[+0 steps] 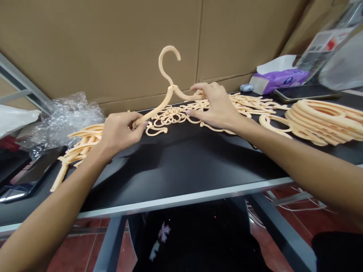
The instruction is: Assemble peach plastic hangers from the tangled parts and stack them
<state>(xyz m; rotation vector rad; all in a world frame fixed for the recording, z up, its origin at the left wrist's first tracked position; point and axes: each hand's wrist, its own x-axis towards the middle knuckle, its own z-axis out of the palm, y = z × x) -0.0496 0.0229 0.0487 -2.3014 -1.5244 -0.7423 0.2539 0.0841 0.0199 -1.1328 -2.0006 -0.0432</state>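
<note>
A peach-coloured plastic clothes hanger [159, 107] is held up above the black table, its hook [162, 64] pointing upward. My left hand [120, 130] is closed around the end of its left arm, thumb and fingers pinching it. At the other end, my right hand [214, 104] has its fingers bent over the tip of the hanger's right arm, with the thumb lower and apart from it. Behind and below the hanger lies a loose heap of peach hooks [172, 115]. Several separate hanger parts [82, 145] are piled beside my left forearm.
A stack of peach hangers [326, 121] lies at the right. Behind it are a phone [307, 92] and a purple tissue pack [280, 80]. Crumpled clear plastic [68, 117] and a dark glossy device [36, 172] sit at the left. Cardboard [113, 49] stands behind the table [181, 170].
</note>
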